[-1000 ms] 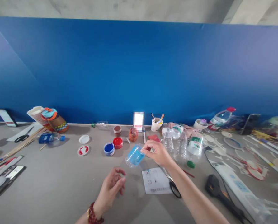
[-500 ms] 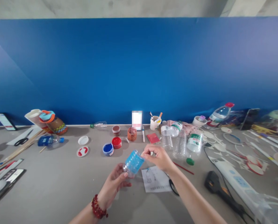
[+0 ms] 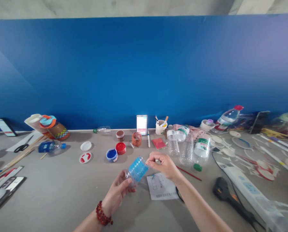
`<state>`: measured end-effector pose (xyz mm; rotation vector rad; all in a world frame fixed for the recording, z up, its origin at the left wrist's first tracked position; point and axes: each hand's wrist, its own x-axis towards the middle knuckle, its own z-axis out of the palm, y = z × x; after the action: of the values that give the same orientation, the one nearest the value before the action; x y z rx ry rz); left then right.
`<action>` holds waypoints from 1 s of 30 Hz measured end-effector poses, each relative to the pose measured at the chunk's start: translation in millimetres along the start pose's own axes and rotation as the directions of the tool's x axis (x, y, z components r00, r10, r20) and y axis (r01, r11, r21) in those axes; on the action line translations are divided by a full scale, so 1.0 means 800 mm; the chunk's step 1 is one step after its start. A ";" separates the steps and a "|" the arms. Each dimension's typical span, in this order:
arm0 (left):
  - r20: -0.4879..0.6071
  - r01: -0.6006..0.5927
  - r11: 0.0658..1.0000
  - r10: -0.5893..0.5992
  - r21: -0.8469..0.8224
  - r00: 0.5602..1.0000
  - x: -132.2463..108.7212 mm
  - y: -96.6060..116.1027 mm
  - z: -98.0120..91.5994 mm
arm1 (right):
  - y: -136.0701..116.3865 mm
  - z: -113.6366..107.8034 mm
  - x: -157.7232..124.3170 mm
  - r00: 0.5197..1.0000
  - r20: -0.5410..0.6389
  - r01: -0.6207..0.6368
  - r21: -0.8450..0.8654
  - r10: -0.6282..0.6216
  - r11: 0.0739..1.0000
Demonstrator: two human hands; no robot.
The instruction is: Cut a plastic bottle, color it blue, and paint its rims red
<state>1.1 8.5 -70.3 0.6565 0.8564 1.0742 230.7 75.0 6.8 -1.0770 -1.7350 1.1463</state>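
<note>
My left hand [image 3: 117,190] is wrapped round the lower end of a clear plastic bottle piece [image 3: 137,169] with a blue-coloured band, tilted up to the right. At its upper right end, my right hand [image 3: 163,165] is closed in a pinch. Whatever sits between those fingertips is too small to make out. Beneath the right wrist lies a white paper with a drawing [image 3: 160,188], and a black loop beside it is partly covered by the forearm. Beyond the hands stand an open jar of blue paint [image 3: 112,155] and an open jar of red paint [image 3: 121,148].
Clear bottles [image 3: 187,151] lie at the back right. A black glue gun [image 3: 222,190] and a white power strip [image 3: 245,185] are at the right. Scissors [image 3: 24,145], a blue-labelled bottle [image 3: 48,146] and a phone [image 3: 4,127] are at the left. A blue partition [image 3: 144,64] rises behind.
The bottle piece and both hands have shifted only slightly, the bottle a little to the left. My grip on it looks the same.
</note>
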 end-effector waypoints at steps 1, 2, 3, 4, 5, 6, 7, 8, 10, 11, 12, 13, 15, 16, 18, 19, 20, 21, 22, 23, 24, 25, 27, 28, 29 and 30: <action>-0.016 -0.005 1.000 0.005 0.002 1.000 0.000 -0.001 -0.001 | 0.000 -0.001 0.000 1.000 0.001 -0.003 0.003 0.003 1.000; -0.033 -0.009 1.000 0.009 0.003 0.999 0.001 -0.003 -0.002 | 0.000 -0.002 -0.001 1.000 0.001 -0.009 0.005 0.009 1.000; -0.052 -0.016 1.000 0.016 0.002 0.998 0.001 -0.005 -0.003 | 0.001 -0.003 -0.001 1.000 -0.004 -0.018 0.007 0.018 1.000; -0.071 -0.023 1.000 0.023 -0.003 0.997 0.001 -0.006 -0.004 | 0.001 -0.005 -0.002 0.999 -0.016 -0.028 0.012 0.028 1.000; -0.090 -0.032 0.999 0.031 -0.011 0.995 0.001 -0.007 -0.005 | 0.003 -0.007 -0.003 0.999 -0.037 -0.037 0.019 0.038 0.999; -0.108 -0.042 0.999 0.039 -0.021 0.993 0.001 -0.007 -0.006 | 0.005 -0.010 -0.004 0.997 -0.068 -0.042 0.024 0.044 0.999; -0.125 -0.055 0.998 0.051 -0.034 0.991 0.000 -0.007 -0.007 | 0.008 -0.012 -0.005 0.994 -0.103 -0.043 0.020 0.045 0.999; -0.140 -0.070 0.996 0.063 -0.047 0.988 0.000 -0.006 -0.007 | 0.011 -0.013 -0.007 0.990 -0.136 -0.037 -0.001 0.037 0.999; -0.166 -0.098 0.992 0.085 -0.074 0.982 -0.002 -0.003 -0.006 | 0.019 -0.013 -0.011 0.983 -0.181 -0.007 -0.116 -0.014 0.993; -0.177 -0.111 0.990 0.093 -0.092 0.980 -0.003 -0.001 -0.005 | 0.024 -0.011 -0.013 0.981 -0.183 0.016 -0.213 -0.056 0.977; -0.185 -0.120 0.986 0.098 -0.112 0.978 -0.003 0.001 -0.004 | 0.028 -0.009 -0.016 0.981 -0.166 0.043 -0.326 -0.102 0.944; -0.187 -0.127 0.983 0.101 -0.131 0.977 -0.003 0.002 -0.003 | 0.032 -0.005 -0.018 0.981 -0.133 0.068 -0.439 -0.140 0.896; -0.175 -0.143 0.977 0.115 -0.157 0.978 -0.003 0.004 -0.002 | 0.040 0.004 -0.021 0.985 -0.055 0.098 -0.602 -0.164 0.792; -0.162 -0.150 0.976 0.124 -0.160 0.979 -0.003 0.005 -0.002 | 0.043 0.009 -0.022 0.987 -0.026 0.103 -0.642 -0.156 0.760; -0.136 -0.165 0.974 0.144 -0.156 0.980 -0.002 0.005 -0.003 | 0.049 0.017 -0.024 0.991 0.009 0.108 -0.651 -0.134 0.752; -0.130 -0.173 0.973 0.153 -0.153 0.980 -0.002 0.006 -0.004 | 0.051 0.021 -0.025 0.993 0.017 0.104 -0.623 -0.119 0.775; -0.125 -0.179 0.972 0.161 -0.150 0.979 -0.001 0.006 -0.004 | 0.052 0.024 -0.026 0.995 0.021 0.092 -0.588 -0.098 0.803; -0.121 -0.185 0.971 0.168 -0.149 0.978 -0.002 0.006 -0.004 | 0.053 0.028 -0.026 0.997 0.019 0.068 -0.553 -0.069 0.830; -0.115 -0.193 0.970 0.177 -0.150 0.978 -0.002 0.007 -0.002 | 0.054 0.031 -0.028 0.999 0.011 0.033 -0.519 -0.032 0.854; -0.102 -0.202 0.968 0.187 -0.152 0.977 -0.003 0.008 0.000 | 0.054 0.035 -0.029 1.000 0.000 -0.008 -0.488 0.009 0.873; -0.084 -0.210 0.965 0.199 -0.155 0.977 -0.004 0.009 0.002 | 0.053 0.040 -0.030 0.999 -0.009 -0.044 -0.466 0.046 0.883; -0.062 -0.219 0.962 0.211 -0.160 0.975 -0.005 0.010 0.006 | 0.052 0.045 -0.032 0.997 -0.009 -0.071 -0.450 0.075 0.890; -0.021 -0.242 0.955 0.242 -0.173 0.970 -0.008 0.013 0.016 | 0.050 0.059 -0.034 0.991 0.030 -0.113 -0.378 0.134 0.919; -0.007 -0.256 0.950 0.259 -0.181 0.966 -0.009 0.014 0.021 | 0.050 0.067 -0.035 0.985 0.061 -0.133 -0.329 0.161 0.935; -0.001 -0.270 0.944 0.275 -0.188 0.961 -0.010 0.015 0.027 | 0.050 0.075 -0.036 0.978 0.090 -0.157 -0.274 0.188 0.949; 0.000 -0.282 0.939 0.288 -0.195 0.958 -0.011 0.014 0.032 | 0.051 0.084 -0.036 0.972 0.111 -0.180 -0.226 0.209 0.957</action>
<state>15.7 2.5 -44.9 0.6431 0.6328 1.3875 188.7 38.8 -55.7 -1.3545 -1.9249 1.1948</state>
